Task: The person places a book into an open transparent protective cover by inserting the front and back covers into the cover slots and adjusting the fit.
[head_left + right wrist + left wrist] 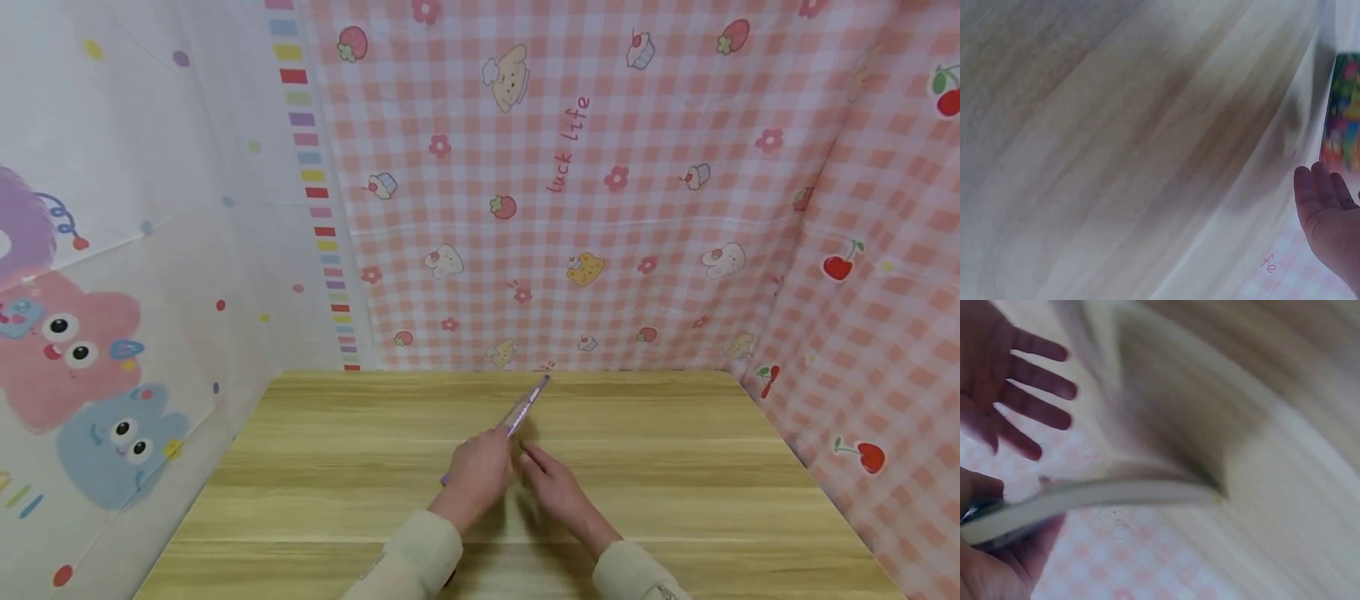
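Observation:
My left hand (482, 467) grips a thin book (529, 404) that stands on edge, tilted, above the wooden table. From the head its narrow purple edge with small lettering shows. In the left wrist view the pale edge of the book (1097, 494) lies between the left thumb and fingers. My right hand (557, 483) is close on the book's right side, apart from it; its fingers are spread and straight in the left wrist view. A brightly coloured cover of the book (1342, 119) appears beyond the right fingers in the right wrist view.
The wood-grain table (337, 500) reaches back to a pink checked cloth (465, 167) hanging behind it. A white cloth with cartoon figures (97, 358) hangs at the left, and a checked cherry cloth (885, 350) at the right.

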Tool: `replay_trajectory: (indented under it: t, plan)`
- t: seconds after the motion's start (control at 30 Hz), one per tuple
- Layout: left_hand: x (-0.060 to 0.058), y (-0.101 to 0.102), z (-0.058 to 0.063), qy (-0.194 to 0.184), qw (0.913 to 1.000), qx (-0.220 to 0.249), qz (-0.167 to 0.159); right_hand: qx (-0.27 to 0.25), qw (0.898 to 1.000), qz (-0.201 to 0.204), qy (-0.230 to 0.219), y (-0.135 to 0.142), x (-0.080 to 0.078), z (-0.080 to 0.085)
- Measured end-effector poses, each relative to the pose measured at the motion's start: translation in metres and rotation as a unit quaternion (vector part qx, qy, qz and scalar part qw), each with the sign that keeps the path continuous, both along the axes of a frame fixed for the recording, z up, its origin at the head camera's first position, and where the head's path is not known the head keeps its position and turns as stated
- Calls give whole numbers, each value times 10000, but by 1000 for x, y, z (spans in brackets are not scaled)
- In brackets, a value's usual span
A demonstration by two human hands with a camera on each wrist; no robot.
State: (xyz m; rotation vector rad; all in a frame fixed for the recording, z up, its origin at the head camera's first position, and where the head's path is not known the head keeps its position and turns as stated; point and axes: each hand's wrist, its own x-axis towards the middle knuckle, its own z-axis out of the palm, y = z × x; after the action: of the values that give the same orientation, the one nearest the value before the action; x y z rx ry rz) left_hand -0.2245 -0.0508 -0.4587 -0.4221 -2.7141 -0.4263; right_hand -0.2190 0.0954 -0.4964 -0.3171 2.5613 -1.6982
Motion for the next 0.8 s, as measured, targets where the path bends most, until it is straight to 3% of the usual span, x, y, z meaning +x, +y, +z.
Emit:
replay_trajectory:
  t: [0.1, 0.17, 0.2, 0.27, 0.33, 0.4, 0.43, 0.47, 0.5, 0.63, 0.7, 0.73, 0.8]
  plan:
    - [-3, 3, 8, -113, 9963, 795, -299, -258, 9992, -59, -298, 0, -1, 3]
    - [-4, 4, 11, -295, 9860, 1563, -494, -338, 9984, -126, -433, 1, -1, 6]
    - [-5, 3, 12, -465, 9764, 2024, -600, -352, 9980, -186, -486, 2, -1, 8]
    - [-6, 2, 13, -942, 9448, 3035, -801, -478, 9964, -285, -639, 5, -1, 10]
    - [-7, -1, 13, -1440, 8992, 4015, -979, -562, 9944, -482, -748, 9, -2, 12]
    - [-7, -3, 14, -1845, 8570, 4688, -1087, -741, 9897, -787, -943, 13, -4, 14]
    - [-8, -5, 13, -2002, 8429, 4871, -1105, -865, 9863, -945, -1039, 15, -5, 14]
    - [-8, -7, 12, -2093, 8360, 4956, -1076, -874, 9837, -1142, -1077, 17, -6, 15]
    - [-8, -8, 10, -2156, 8345, 4972, -994, -915, 9808, -1322, -1103, 20, -7, 15]
    - [-11, -16, 1, -2132, 8588, 4637, -443, -1289, 9665, -1763, -1350, 27, -9, 13]
    - [-12, -21, -5, -2131, 8654, 4530, -239, -1416, 9638, -1787, -1380, 30, -10, 10]
    - [-12, -23, -8, -2166, 8638, 4544, -211, -1477, 9621, -1790, -1434, 31, -10, 9]
    - [-13, -26, -14, -2324, 8501, 4717, -277, -1381, 9638, -1763, -1447, 32, -11, 7]
